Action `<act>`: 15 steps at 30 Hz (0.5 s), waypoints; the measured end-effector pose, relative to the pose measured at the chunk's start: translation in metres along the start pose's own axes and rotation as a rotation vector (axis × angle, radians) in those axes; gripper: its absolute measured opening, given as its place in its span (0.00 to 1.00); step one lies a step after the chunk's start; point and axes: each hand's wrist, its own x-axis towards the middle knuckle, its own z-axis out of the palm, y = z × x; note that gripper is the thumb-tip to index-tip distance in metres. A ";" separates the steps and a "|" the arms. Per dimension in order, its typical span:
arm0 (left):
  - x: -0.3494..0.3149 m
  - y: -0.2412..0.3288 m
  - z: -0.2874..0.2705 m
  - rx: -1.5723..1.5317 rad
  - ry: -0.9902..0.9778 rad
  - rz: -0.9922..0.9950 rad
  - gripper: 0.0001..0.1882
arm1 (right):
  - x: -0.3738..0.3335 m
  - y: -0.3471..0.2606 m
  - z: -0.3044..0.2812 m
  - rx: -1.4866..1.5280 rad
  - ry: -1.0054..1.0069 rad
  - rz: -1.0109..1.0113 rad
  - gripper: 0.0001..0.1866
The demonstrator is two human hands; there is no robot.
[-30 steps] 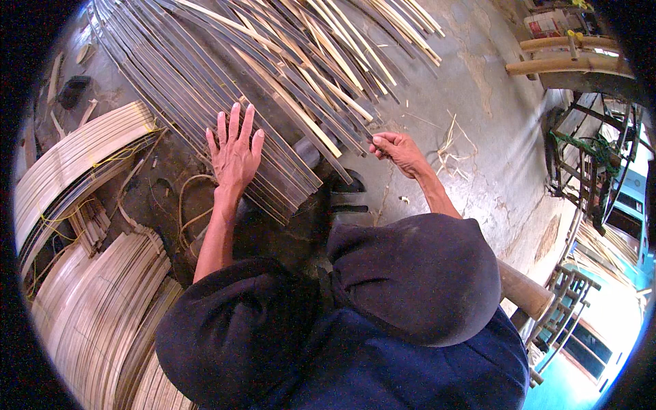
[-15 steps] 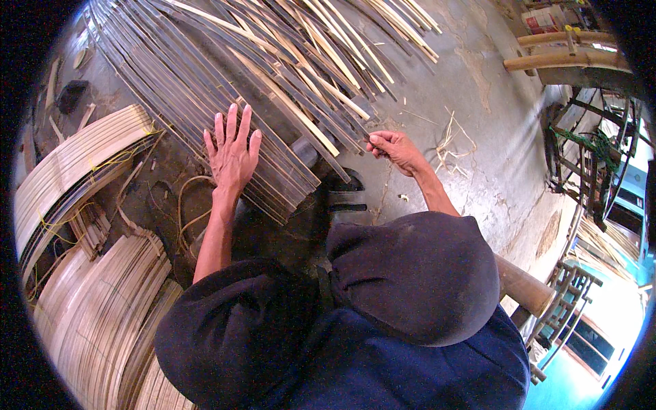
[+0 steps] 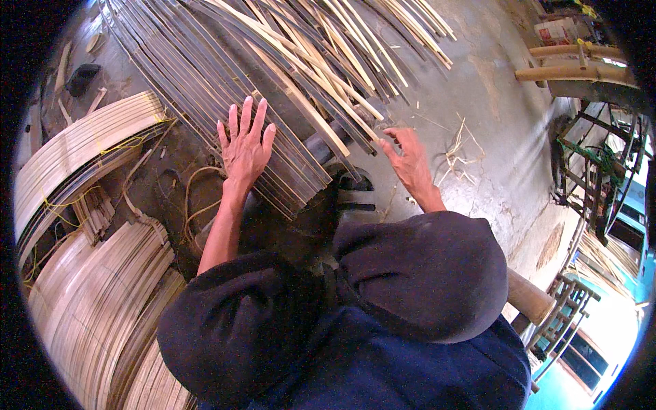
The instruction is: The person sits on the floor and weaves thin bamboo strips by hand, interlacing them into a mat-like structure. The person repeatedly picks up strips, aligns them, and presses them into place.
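The grey hard floor [image 3: 495, 113] lies under a flat row of long, thin, dark brown strips [image 3: 198, 82]. To the right of the row is a messy pile of long, thin, pale and dark strips [image 3: 335, 58]. The left arm reaches up and a bit right; its hand [image 3: 247, 152] lies palm down on the row, fingers spread wide. The right hand [image 3: 408, 162] points up and left, thumb and fingers apart, near the pile's ends; I can't tell if it touches them.
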 end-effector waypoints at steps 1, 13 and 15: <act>0.001 0.000 0.000 0.005 -0.002 0.001 0.30 | 0.001 -0.006 0.000 0.049 -0.059 0.038 0.14; 0.000 0.000 0.004 0.060 0.050 0.026 0.31 | -0.019 -0.053 0.014 0.250 -0.699 0.218 0.17; -0.005 -0.003 -0.008 0.050 0.012 -0.019 0.31 | -0.013 -0.067 0.020 0.412 -0.650 0.280 0.17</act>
